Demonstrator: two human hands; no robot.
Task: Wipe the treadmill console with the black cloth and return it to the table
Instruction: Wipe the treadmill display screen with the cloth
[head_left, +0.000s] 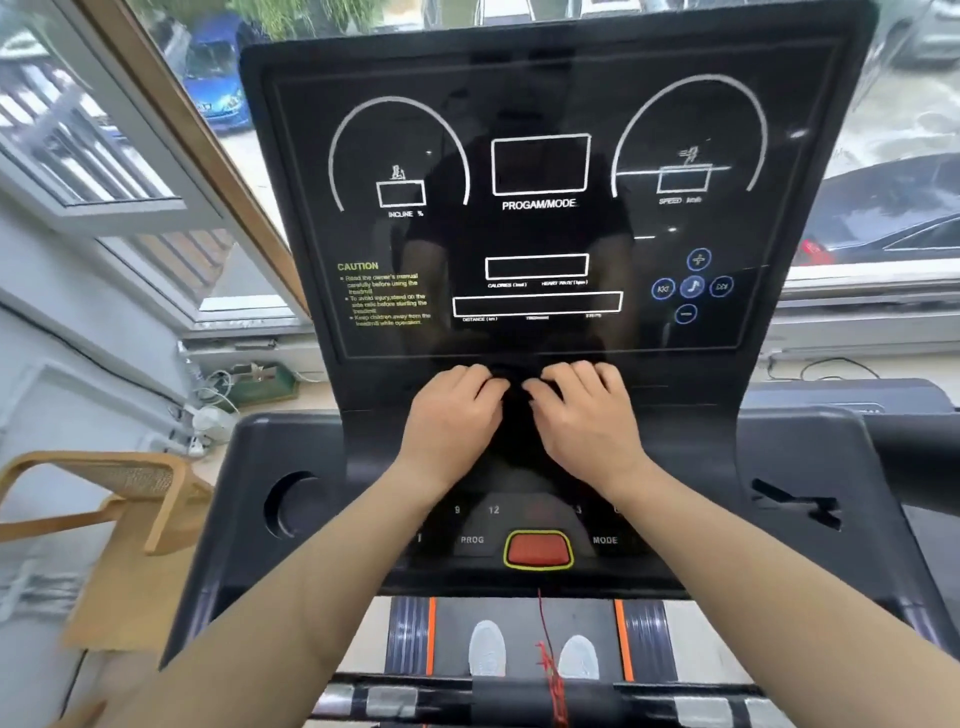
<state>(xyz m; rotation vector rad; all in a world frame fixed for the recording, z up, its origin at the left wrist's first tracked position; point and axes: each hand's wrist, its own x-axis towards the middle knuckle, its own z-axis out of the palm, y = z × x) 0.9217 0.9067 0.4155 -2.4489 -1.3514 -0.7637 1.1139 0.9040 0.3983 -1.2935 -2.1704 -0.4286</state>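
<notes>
A person stood on a treadmill, looking down at its black console. Both forearms reached forward from the near edge of the view and met at the middle of the console, just below the glossy display panel and above the row of buttons.

The left hand and the right hand lay palm down, side by side, fingers curled and bent inward toward each other. Between and beneath them sat the black cloth, bunched against the console's surface. It was hard to pick out against the black plastic, so its outline was unclear. Both hands appeared to be pressing and gripping the cloth, fingertips hooked into its folds, rather than lying flat and open.

Judging by this, the wiping was under way: the cloth was on the console, at its lower middle band. Whether the display panel above or the button area with the red stop button had been cleaned could not be told. The return of the cloth was not yet done, and no desk was in view. A wooden chair stood at the left, and the person's pale shoes showed on the belt below.
</notes>
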